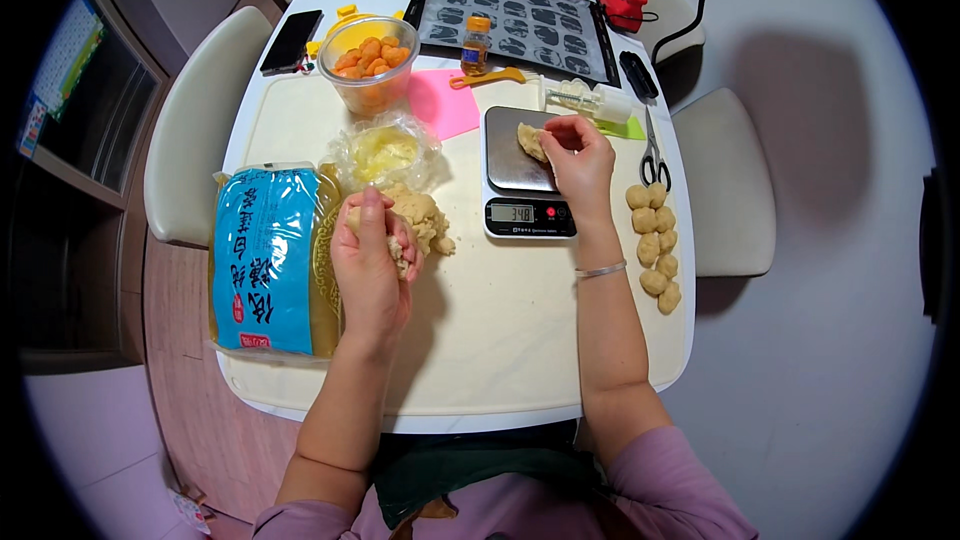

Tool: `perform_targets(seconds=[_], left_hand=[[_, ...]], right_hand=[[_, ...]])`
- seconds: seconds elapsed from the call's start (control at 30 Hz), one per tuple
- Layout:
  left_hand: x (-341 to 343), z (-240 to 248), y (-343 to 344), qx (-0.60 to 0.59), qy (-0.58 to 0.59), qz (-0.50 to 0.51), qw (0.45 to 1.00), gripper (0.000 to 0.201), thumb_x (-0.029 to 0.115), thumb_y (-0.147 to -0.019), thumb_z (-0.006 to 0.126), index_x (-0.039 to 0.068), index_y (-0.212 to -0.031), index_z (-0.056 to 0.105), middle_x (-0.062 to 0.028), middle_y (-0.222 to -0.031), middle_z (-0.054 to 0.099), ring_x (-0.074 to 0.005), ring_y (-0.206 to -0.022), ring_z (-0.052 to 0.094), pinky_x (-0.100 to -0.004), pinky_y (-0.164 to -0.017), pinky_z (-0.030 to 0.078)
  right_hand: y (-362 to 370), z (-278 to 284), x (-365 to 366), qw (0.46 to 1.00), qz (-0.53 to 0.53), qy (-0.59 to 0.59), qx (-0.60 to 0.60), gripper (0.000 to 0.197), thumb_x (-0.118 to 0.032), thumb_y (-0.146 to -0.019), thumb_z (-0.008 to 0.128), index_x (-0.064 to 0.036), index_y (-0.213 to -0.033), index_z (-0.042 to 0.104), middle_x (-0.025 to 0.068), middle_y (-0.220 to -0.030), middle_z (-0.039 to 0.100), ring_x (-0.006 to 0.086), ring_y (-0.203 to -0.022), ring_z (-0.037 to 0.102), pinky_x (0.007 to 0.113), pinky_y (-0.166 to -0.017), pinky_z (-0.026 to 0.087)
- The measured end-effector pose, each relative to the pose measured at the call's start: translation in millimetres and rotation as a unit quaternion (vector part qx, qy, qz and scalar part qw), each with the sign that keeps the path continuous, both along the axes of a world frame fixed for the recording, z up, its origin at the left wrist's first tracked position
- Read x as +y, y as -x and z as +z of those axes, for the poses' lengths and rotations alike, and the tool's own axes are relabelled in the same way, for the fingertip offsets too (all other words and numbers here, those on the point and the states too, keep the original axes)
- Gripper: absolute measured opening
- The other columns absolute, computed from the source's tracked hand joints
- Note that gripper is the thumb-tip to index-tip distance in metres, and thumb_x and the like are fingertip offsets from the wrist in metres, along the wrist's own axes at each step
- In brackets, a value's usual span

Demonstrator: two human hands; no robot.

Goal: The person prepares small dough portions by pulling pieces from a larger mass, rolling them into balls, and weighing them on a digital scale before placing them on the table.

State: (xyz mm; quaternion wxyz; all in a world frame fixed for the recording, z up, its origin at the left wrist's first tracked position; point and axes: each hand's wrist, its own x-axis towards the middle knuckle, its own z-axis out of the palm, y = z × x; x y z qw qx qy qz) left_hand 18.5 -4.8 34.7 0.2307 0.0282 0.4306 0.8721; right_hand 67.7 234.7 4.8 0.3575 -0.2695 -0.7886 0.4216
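Note:
My right hand [582, 165] pinches a small piece of pale dough [531, 143] over the steel plate of a kitchen scale [510, 172], whose display is lit. The fingertips and the dough are at the plate's upper part. My left hand [370, 260] is curled around a lump of crumbly dough [398, 248], partly hidden by the fingers. Just behind it a larger dough mound [420, 212] lies on the cream board. Right of the scale, several dough balls [648, 222] sit in a double row.
A blue-labelled package [275, 250] lies at left. Behind it are a crumpled plastic bag [385, 152] with something yellow inside and a clear tub [368, 90] of orange balls. Farther back stand a small bottle [476, 45] and a lined baking tray [515, 25]. Scissors [652, 155] lie at right.

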Motion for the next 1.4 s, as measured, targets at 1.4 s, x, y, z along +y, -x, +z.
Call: perform_targets(seconds=[1.4], left_hand=[[-2.3,0.4,2.8,-0.029,-0.032,0.014,0.999,0.022,0.03,-0.097,0.046,0.009,-0.089,0.048,0.0011,-0.061,0.04,-0.0063,-0.052,0.038,-0.0186,-0.037,0.029]], right_hand=[[-9.4,19.3,4.8,0.706,0.298,0.6,0.23,0.034,-0.002,-0.083,0.056,0.0018,-0.115,0.046,0.0194,-0.114,0.056,0.021,-0.092,0.063,0.032,-0.074,0.057]])
